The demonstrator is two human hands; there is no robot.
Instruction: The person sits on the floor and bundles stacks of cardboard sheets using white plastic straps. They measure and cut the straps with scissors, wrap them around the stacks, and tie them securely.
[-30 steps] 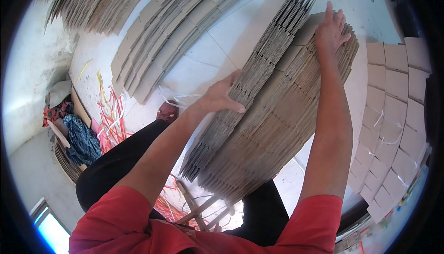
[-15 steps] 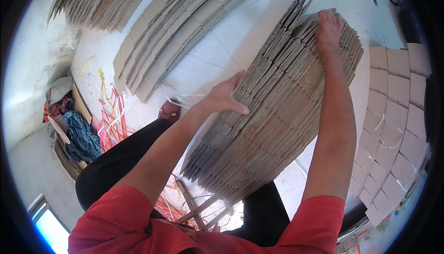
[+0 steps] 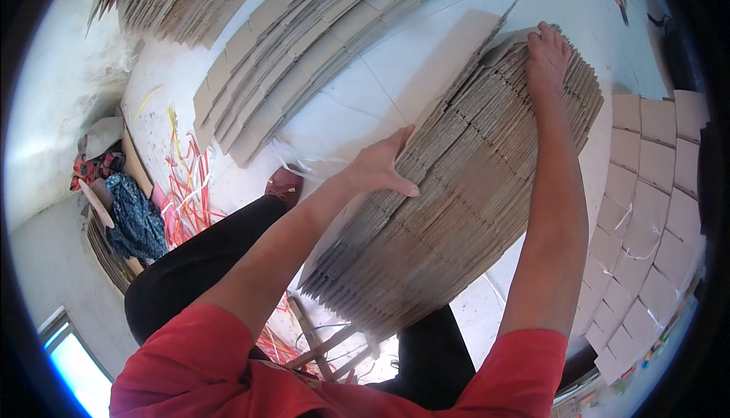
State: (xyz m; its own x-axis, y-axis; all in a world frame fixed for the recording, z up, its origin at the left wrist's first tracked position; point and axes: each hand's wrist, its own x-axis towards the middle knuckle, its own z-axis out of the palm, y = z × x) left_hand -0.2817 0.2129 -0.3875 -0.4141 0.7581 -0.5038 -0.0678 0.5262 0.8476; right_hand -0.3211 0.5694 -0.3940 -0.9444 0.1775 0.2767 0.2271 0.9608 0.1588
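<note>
The brown card pile [image 3: 464, 182] is between the two hands, with its near end by the person's legs [image 3: 430, 357]. The left hand [image 3: 382, 167] touches the pile's left edge; its grip is spread, thumb and fingers apart. The right hand [image 3: 547, 60] bends over the far end, but I cannot tell how tight its grip is. More card [image 3: 300, 53] lies on the floor [image 3: 372, 91], near red strips [image 3: 190, 197].

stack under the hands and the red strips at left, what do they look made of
Stack: probably cardboard, matt brown, judging by its thin, tightly packed layers with rough edges. Red strips: likely plastic strapping, from their narrow, bright, tangled lengths; too small to be sure.
</note>
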